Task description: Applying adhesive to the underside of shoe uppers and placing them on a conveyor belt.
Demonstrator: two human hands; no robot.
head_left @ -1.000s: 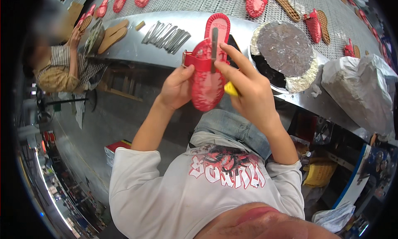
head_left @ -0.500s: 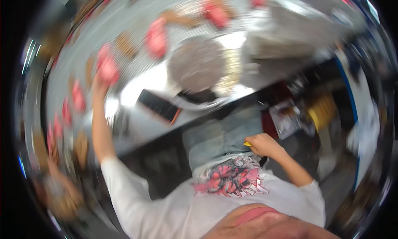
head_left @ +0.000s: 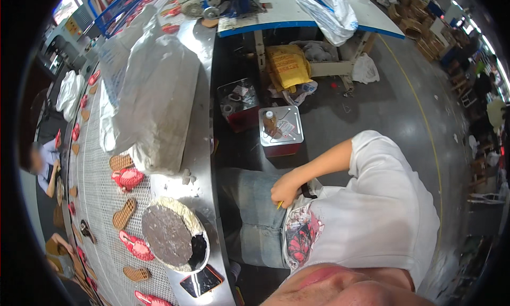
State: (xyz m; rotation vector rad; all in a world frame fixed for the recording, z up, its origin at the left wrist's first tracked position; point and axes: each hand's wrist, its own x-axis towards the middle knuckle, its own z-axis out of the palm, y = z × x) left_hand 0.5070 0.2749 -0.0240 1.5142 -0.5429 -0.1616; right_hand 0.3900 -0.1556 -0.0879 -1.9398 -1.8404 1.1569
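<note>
My right hand (head_left: 287,190) rests by my waist, above the lap of my jeans (head_left: 260,213). Its fingers are closed round a thin yellow stick-like thing (head_left: 280,204), with only a short end showing. My left hand is outside the picture. Beside me, red-pink woven shoe uppers (head_left: 136,246) and tan shoe soles (head_left: 124,214) lie along a white mesh conveyor belt (head_left: 106,200). On the metal ledge stands a round tub (head_left: 170,234) with a dark crusted top and a black gap at one side. A phone in an orange case (head_left: 202,281) lies by the tub.
A large grey-white sack (head_left: 159,99) stands on the ledge. A metal tin (head_left: 280,128) carries a small bottle (head_left: 270,120). Beyond are a blue-edged table (head_left: 287,11), a yellow bag (head_left: 288,67) and a box (head_left: 238,101). Another person (head_left: 48,165) is across the belt.
The view has swung to the right. My left hand, earlier reaching to a pink shoe upper on the belt, is out of the picture. My right hand stays at my waist.
</note>
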